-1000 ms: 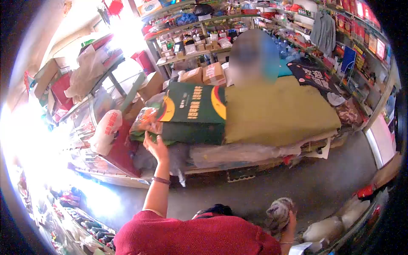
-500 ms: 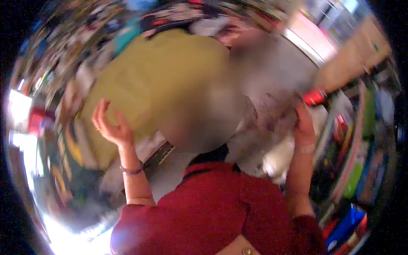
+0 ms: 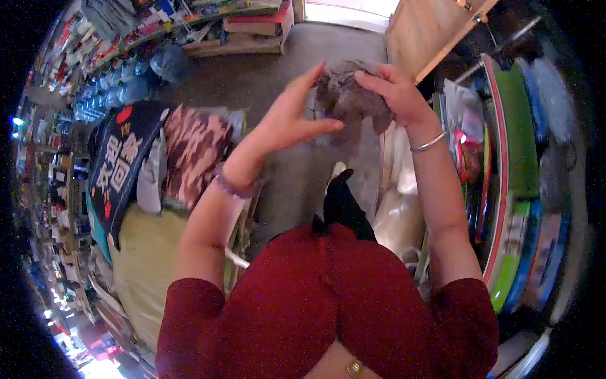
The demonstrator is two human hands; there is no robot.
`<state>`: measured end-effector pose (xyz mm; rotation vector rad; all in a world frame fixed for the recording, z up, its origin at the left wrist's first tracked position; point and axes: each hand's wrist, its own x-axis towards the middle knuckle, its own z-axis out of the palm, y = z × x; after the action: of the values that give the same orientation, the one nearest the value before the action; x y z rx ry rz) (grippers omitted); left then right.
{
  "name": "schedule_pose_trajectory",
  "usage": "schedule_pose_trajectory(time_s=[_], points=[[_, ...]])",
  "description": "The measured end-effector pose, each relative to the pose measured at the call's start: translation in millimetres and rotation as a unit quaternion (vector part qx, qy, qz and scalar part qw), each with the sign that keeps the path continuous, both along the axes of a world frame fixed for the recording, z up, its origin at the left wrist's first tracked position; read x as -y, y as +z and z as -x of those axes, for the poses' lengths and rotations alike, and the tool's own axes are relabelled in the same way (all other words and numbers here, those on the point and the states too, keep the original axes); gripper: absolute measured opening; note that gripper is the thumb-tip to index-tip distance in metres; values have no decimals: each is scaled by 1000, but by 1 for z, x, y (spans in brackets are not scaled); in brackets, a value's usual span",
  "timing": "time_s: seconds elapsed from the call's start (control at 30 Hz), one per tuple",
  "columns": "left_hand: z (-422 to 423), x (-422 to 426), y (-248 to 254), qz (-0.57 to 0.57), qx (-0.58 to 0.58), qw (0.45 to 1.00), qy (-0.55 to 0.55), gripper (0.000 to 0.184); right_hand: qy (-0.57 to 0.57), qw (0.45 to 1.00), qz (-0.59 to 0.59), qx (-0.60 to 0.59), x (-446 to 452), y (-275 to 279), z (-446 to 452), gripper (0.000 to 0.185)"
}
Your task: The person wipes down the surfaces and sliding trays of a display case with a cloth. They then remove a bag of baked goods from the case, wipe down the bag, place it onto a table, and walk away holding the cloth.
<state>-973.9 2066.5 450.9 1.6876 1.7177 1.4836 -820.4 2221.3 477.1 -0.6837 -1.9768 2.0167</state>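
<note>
A crumpled grey-brown rag (image 3: 355, 91) hangs bunched up in front of me, at the upper middle of the view. My right hand (image 3: 405, 96) grips it from the right, thumb on top, a silver bangle on the wrist. On the other side is my left hand (image 3: 291, 119), its thumb and fingers spread apart around the rag's left edge. I cannot tell whether the left fingertips touch the cloth.
Below lies a grey floor (image 3: 281, 183). At left, camouflage cloth (image 3: 196, 151) and a dark printed cloth (image 3: 129, 158) lie by a yellowish cover (image 3: 151, 265). Shelved goods (image 3: 524, 132) line the right side. A wooden door (image 3: 423, 31) stands beside a bright doorway (image 3: 353, 11).
My view has turned away from the large yellowish cover, towards the floor and doorway. My hands have come closer together, with the rag now clearly seen in the right one.
</note>
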Motion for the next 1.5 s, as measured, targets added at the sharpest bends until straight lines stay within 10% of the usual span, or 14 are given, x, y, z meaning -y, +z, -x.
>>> schedule_pose_trajectory(time_s=[0.17, 0.4, 0.6, 0.77, 0.83, 1.0, 1.2, 1.5], points=[[67, -162, -3, 173, 243, 947, -120, 55, 115, 980, -164, 21, -163, 4, 46, 27], [152, -303, -6, 174, 317, 930, -70, 16, 175, 939, -293, 43, -307, 8, 160, 22], [274, -436, -49, 231, 285, 918, -154, 21, 229, 930, -282, 60, -439, -12, 282, 25], [382, -557, -25, 245, 384, 881, -129, 22, 239, 859, -308, 332, -575, -19, 339, 24], [436, -627, -29, 293, 339, 890, -85, 22, 92, 967, -169, 168, -667, -67, 347, 23], [484, -745, -20, 207, 398, 886, -117, 26, -140, 983, -116, 5, -751, -56, 395, 19], [568, -904, -26, 222, 194, 954, -56, 22, -21, 987, -134, 85, -923, -80, 445, 24], [692, -1137, -46, 174, 331, 924, 82, 19, -33, 999, -24, -28, -1159, -16, 587, 20]])
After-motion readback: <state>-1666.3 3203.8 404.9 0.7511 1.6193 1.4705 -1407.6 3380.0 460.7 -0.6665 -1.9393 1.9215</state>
